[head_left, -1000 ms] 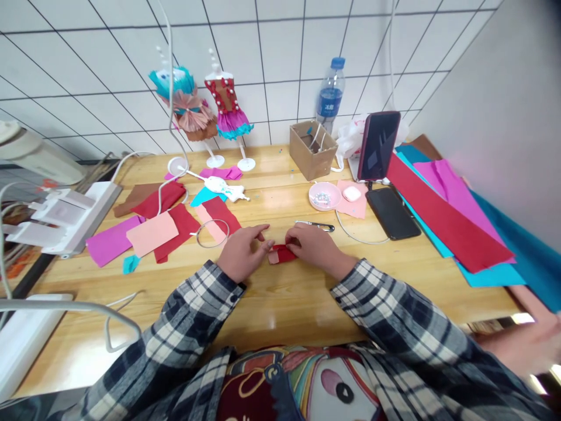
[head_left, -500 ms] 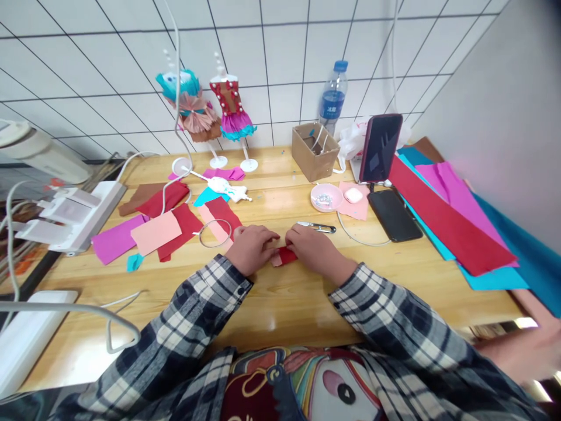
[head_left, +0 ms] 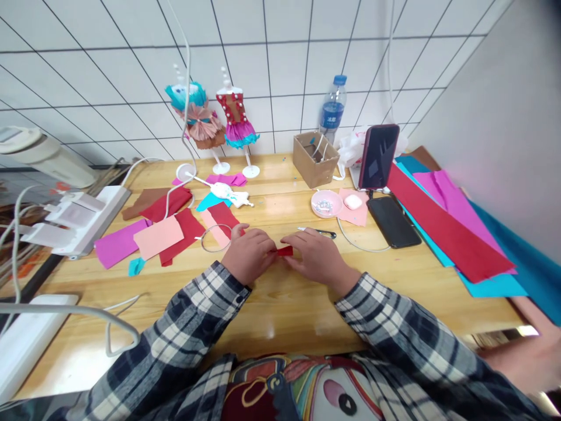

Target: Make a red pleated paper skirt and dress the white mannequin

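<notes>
Between my hands is a small red piece of crepe paper [head_left: 285, 251], folded into a narrow strip. My left hand [head_left: 249, 255] pinches its left end, and my right hand [head_left: 316, 257] has its thumb and fingers closed on the right end. Just beyond my right hand lie thread snips [head_left: 325, 233], partly covered by the fingers. Close to my left hand are a ring of pale wire or tape [head_left: 203, 246] and a dark red paper piece [head_left: 224, 216] over a peach one. The strip's ends are hidden by my fingers.
Two dressed mini mannequins [head_left: 236, 114] stand at the back, with a bare white one [head_left: 230, 193] lying down. A cardboard box [head_left: 313, 166], pink bead dish [head_left: 326, 204], propped phone [head_left: 378, 156] and flat phone [head_left: 393, 221] are to the right. Paper sheets [head_left: 447, 222] cover the right side.
The red paper, flat on the table before with a peach bit showing, is now held up between both hands as a narrower strip. The camera view has tilted slightly upward.
</notes>
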`<state>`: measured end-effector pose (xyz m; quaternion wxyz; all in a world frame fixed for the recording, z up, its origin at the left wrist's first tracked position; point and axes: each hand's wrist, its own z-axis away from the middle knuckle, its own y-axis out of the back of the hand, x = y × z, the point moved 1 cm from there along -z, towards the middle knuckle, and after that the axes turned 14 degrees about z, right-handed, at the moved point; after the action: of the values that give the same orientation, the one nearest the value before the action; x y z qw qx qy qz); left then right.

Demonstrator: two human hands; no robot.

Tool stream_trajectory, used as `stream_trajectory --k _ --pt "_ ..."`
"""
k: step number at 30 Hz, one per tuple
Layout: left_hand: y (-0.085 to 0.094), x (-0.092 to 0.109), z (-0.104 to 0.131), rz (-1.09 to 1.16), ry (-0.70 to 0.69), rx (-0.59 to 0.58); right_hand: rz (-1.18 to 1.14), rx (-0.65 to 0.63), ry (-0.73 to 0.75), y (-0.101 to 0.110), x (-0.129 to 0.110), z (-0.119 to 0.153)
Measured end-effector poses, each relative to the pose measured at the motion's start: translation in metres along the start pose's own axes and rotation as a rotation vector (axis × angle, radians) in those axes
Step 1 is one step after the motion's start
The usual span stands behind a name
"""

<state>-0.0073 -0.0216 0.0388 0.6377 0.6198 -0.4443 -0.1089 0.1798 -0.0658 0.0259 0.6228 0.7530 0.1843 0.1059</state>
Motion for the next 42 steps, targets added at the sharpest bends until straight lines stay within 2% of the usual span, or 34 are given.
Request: stream_trajectory --k 5,9,21,30,34,42 --pt "0.001 0.004 0.000 -0.200 -0.175 0.241 0.082 0.142 -0.004 0.003 0.001 -0.009" --pt "-0.008 0.002 0.002 -0.262 -0.210 0.310 0.149 0.193 0.024 -0.008 0.001 -0.006" --pt "-0.029 0.003 0.018 -0.167 -0.208 0.139 0.176 0.032 0.119 -0.026 -0.003 0.018" --pt "-0.022 -0.008 0.018 0.077 -0.056 0.023 0.038 -0.045 0.025 -0.022 0.001 0.019" --pt "-0.022 -0.010 0.017 0.115 -0.016 0.003 -0.045 -0.051 -0.055 -0.020 0.003 0.017" --pt "-0.024 -0.009 0.016 0.150 0.042 -0.025 -0.091 -0.123 -0.092 -0.019 0.003 0.014"
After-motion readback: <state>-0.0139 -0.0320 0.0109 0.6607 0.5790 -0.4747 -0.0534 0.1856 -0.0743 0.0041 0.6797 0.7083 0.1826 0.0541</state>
